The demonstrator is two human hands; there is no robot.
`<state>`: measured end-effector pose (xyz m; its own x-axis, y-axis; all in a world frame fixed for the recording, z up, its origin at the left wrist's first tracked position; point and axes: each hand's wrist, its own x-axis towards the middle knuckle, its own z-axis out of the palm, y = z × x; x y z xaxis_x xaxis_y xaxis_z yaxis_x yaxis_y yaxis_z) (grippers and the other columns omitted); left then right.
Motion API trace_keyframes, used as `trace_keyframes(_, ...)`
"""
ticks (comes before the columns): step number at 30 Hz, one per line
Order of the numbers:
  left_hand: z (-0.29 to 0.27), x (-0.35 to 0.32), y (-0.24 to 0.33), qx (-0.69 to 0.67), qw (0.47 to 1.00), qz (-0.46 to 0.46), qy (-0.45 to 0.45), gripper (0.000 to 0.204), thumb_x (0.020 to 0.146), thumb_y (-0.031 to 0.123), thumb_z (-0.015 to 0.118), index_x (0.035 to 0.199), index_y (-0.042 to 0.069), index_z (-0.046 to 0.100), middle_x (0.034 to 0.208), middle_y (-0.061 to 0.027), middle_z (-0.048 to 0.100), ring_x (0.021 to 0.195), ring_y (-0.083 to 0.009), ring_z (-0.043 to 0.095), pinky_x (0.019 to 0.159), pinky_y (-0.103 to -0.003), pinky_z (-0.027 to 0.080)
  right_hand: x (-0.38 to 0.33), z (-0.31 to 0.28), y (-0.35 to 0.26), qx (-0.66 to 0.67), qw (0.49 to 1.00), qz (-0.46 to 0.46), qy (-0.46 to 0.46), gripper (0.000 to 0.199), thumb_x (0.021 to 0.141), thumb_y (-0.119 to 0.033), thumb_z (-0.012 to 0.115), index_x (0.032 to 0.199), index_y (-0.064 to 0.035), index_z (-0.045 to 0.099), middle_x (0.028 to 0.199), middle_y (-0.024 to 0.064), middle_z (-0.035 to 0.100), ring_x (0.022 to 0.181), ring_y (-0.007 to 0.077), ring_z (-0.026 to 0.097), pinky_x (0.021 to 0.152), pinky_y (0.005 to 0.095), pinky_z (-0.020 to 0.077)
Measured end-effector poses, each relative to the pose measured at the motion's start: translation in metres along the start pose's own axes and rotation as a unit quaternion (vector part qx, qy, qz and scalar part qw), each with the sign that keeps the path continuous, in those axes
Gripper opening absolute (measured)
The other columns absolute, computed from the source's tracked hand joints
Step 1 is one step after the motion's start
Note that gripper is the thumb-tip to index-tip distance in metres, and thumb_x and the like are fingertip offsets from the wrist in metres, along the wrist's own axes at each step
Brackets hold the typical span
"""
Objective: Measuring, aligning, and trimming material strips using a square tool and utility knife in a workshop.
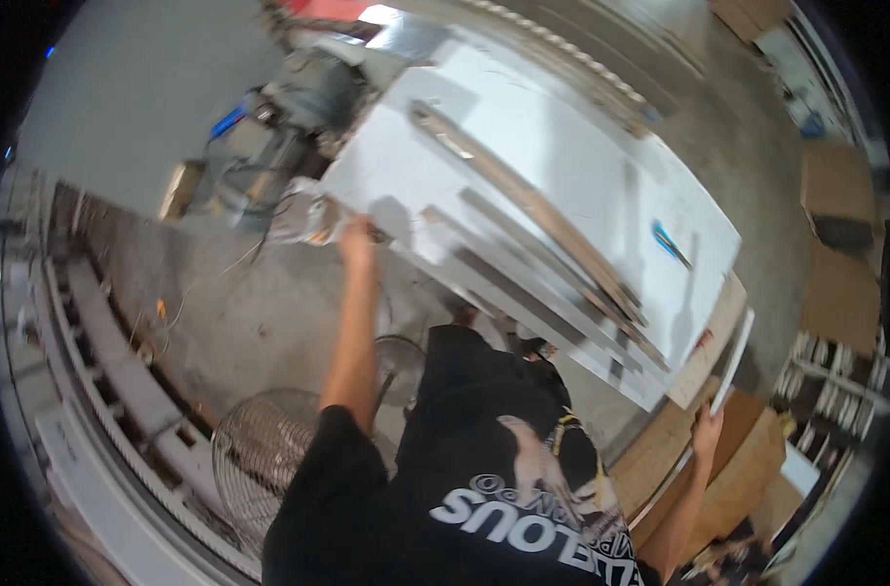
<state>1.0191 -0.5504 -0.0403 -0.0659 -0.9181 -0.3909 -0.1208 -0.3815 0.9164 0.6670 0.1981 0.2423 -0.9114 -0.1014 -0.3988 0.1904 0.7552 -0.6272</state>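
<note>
My right hand, low at the right, is closed round a long thin white strip that slants up past the table's right end. At the near left corner of the white-topped table, my left hand is closed on something small and dark that I cannot make out. On the tabletop lie a long brown bar and several narrow grey strips, all slanting the same way. A blue-handled cutter rests toward the table's right end.
Left of the table stands a grey motor-like machine, with a plastic bag beside it. A wire-guarded fan is on the floor near my left arm. Cardboard lies below my right hand, and boxes line the right side.
</note>
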Motion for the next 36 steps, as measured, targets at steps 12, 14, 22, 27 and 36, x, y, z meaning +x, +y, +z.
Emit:
trace_keyframes(12, -0.141, 0.054, 0.060, 0.333, 0.865, 0.290, 0.237, 0.027, 0.100, 0.026, 0.065, 0.100, 0.002, 0.077, 0.095, -0.0221, 0.075, 0.091, -0.0411, 0.072, 0.077, -0.050, 0.054, -0.069, 0.119, -0.067, -0.022, 0.993, 0.011, -0.120, 0.008, 0.106, -0.017, 0.056, 0.108, -0.0098, 0.056, 0.073, -0.0059, 0.046, 0.055, 0.0048, 0.042, 0.048, 0.0242, 0.0350)
trace_keyframes(14, -0.155, 0.086, 0.056, 0.330, 0.849, 0.333, 0.246, 0.028, 0.100, 0.028, 0.065, 0.102, 0.002, 0.076, 0.098, -0.0237, 0.075, 0.093, -0.0422, 0.072, 0.077, -0.052, 0.054, -0.078, 0.118, -0.074, -0.085, 0.988, -0.004, -0.127, 0.010, 0.105, -0.016, 0.057, 0.107, -0.0060, 0.058, 0.078, -0.0013, 0.051, 0.067, 0.0095, 0.048, 0.061, 0.0287, 0.0413)
trace_keyframes(22, -0.207, 0.200, -0.044, 0.667, 0.745, 0.014, -0.013, 0.040, 0.100, 0.036, 0.052, 0.111, 0.004, 0.075, 0.119, -0.0243, 0.073, 0.114, -0.0433, 0.070, 0.099, -0.054, 0.055, -0.112, 0.103, -0.080, -0.127, 0.985, -0.040, -0.110, 0.017, 0.102, -0.009, 0.057, 0.117, -0.0013, 0.057, 0.092, 0.0035, 0.053, 0.086, 0.0160, 0.051, 0.080, 0.0333, 0.0472)
trace_keyframes(27, -0.144, 0.132, 0.027, 0.448, 0.833, 0.287, 0.151, 0.032, 0.103, 0.029, 0.062, 0.112, 0.001, 0.075, 0.112, -0.0198, 0.075, 0.094, -0.0358, 0.075, 0.081, -0.044, 0.059, -0.118, 0.121, -0.099, -0.193, 0.975, -0.043, -0.105, 0.045, 0.098, -0.013, 0.060, 0.141, -0.0015, 0.055, 0.108, 0.0202, 0.070, 0.103, 0.0355, 0.067, 0.094, 0.0446, 0.0513)
trace_keyframes(36, 0.148, -0.291, 0.163, 0.221, 0.579, 0.636, -0.459, 0.055, 0.088, 0.037, 0.079, 0.133, 0.009, 0.065, 0.132, -0.0132, 0.065, 0.125, -0.0350, 0.061, 0.115, -0.054, 0.037, -0.078, 0.222, -0.173, -0.299, 0.923, -0.053, -0.237, 0.050, 0.095, -0.031, 0.063, 0.129, 0.0042, 0.056, 0.102, 0.0273, 0.073, 0.093, 0.0434, 0.071, 0.085, 0.0532, 0.0579)
